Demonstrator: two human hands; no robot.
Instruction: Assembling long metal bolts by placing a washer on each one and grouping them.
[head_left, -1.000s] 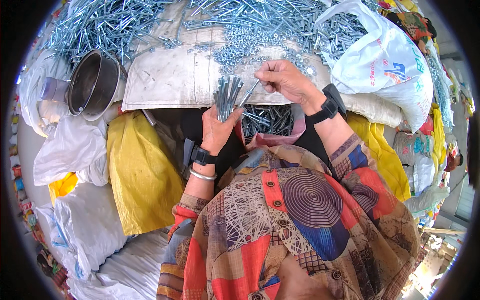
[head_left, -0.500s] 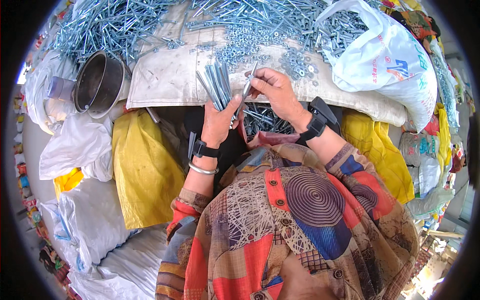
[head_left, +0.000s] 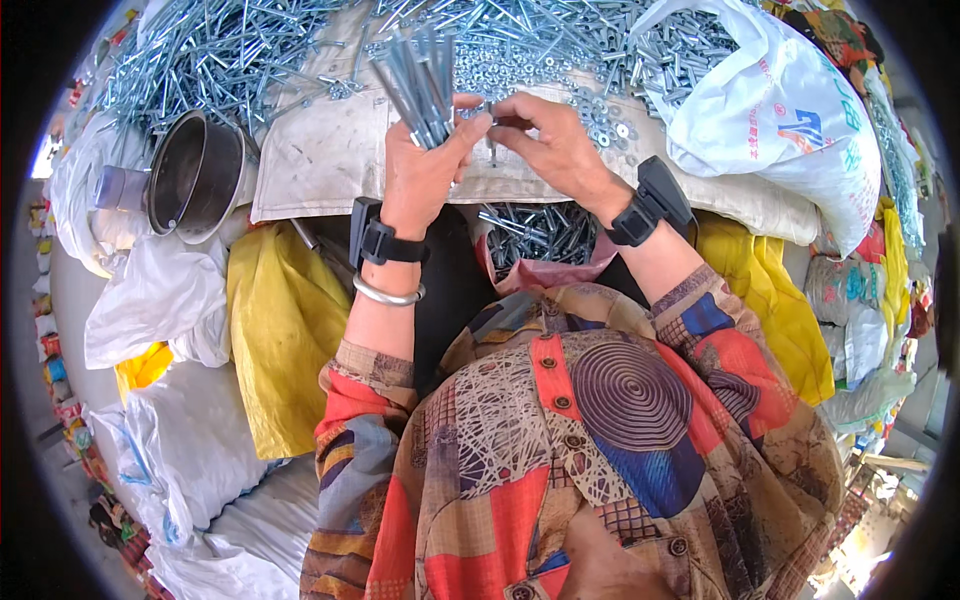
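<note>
My left hand [head_left: 420, 175] is closed round a bundle of long thin metal rods [head_left: 415, 88], which point up and away over the cloth-covered work surface. Close beside its thumb, my right hand [head_left: 555, 145] has thumb and fingers pinched together. A small metal piece shows at the fingertips, too small to name. Below both hands, in my lap, an open pinkish bag [head_left: 535, 275] holds many metal bolt-like pieces [head_left: 545, 235]. Loose nuts [head_left: 500, 72] lie just beyond my hands, and flat washers [head_left: 612, 128] lie beyond my right hand.
A heap of long rods [head_left: 220, 70] covers the far left. Short metal sleeves [head_left: 690, 50] lie at the far right by a white plastic bag [head_left: 770, 130]. A dark metal pot [head_left: 195, 175] stands at the left. Yellow sacks [head_left: 285, 340] hang on both sides of my lap.
Both hands have moved farther out over the cloth, the left one with its rods. The rod that my right hand held upright no longer shows there; its fingertips now meet near the left thumb.
</note>
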